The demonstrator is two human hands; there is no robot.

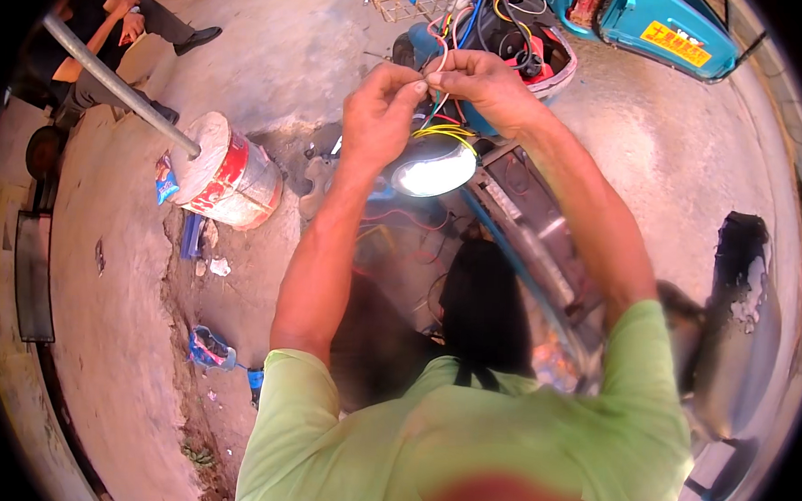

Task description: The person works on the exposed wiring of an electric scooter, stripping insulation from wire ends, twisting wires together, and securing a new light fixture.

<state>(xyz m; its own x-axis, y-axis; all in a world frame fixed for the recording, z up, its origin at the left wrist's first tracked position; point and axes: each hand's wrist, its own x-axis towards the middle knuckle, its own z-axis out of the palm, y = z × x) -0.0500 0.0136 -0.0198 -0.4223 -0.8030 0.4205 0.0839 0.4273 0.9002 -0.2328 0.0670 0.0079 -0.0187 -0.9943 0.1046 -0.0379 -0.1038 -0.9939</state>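
Teal plastic panel (pixel 633 16): upper right. Bright-faced headlight (pixel 435 172): upper centre. Right hand (pixel 489 87) and left hand (pixel 381 113), just above it: fingertips together, each grip apparently clamped on thin wires (pixel 444 46), upper centre; exact contact hidden. Judgement: pinch near the ends, steady both wrists, avoid tugging the remaining lengths.

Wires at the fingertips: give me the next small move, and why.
Probably steady the left hand and let the right hand ease one of the coloured wires clear of the rest: the fingertips meet at them, several crowd close, and which is pinched is unclear.
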